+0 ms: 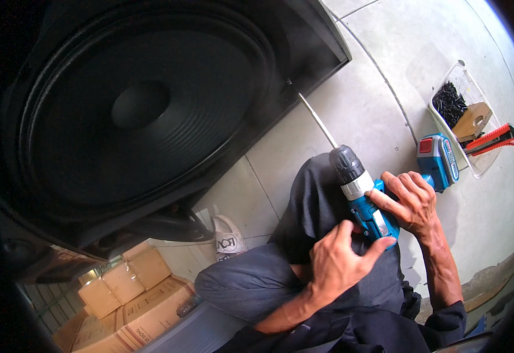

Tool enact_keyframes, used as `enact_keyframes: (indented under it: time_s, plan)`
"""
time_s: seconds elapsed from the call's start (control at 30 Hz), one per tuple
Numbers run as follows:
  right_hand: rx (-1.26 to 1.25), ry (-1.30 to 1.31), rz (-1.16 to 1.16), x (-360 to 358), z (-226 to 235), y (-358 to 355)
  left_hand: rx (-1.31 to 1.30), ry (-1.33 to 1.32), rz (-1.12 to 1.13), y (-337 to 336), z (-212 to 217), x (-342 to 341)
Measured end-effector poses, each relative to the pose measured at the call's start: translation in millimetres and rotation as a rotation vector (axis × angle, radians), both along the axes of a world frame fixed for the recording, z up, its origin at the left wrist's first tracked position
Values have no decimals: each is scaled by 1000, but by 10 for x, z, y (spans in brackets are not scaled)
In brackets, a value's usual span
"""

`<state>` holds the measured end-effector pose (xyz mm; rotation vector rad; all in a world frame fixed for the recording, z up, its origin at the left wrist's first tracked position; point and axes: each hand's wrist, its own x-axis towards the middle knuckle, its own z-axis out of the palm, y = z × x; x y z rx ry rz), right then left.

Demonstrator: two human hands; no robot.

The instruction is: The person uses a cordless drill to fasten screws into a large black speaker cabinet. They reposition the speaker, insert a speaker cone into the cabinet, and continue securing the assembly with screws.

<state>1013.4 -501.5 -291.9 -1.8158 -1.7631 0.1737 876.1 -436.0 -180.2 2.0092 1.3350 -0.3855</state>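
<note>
A blue and black cordless drill (374, 219) lies slantwise over my thigh. Its long screwdriver bit (319, 120) points up and left, with the tip at a small screw on the rim of a large black speaker (222, 109). My right hand (410, 200) is closed around the drill's handle, which it mostly hides; the battery (437, 160) shows beyond the fingers. At the drill's rear end is my left hand (340, 259), its thumb against the back and its fingers along the near side, partly hidden.
A clear plastic tub (469, 94) on the tiled floor (386, 100) holds black screws (449, 105), a wooden piece (473, 122) and a red utility knife (492, 140). Cardboard boxes (145, 306) stand at the lower left. A white shoe-like item (227, 235) lies by my knee.
</note>
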Motion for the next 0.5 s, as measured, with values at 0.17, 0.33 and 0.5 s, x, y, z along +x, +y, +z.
enact_keyframes:
  time_s: [0.17, 0.33, 0.5]
  plan:
    - [-6, 12, -3, 0, -6, -7, 43, -63, 16, -9, -155, 57]
    - [0, -45, -23, -18, -44, -12, 15, -68, 75, -37, -180, 43]
    - [-4, -49, -21, -28, -50, -19, -3, -79, 91, -42, -183, 29]
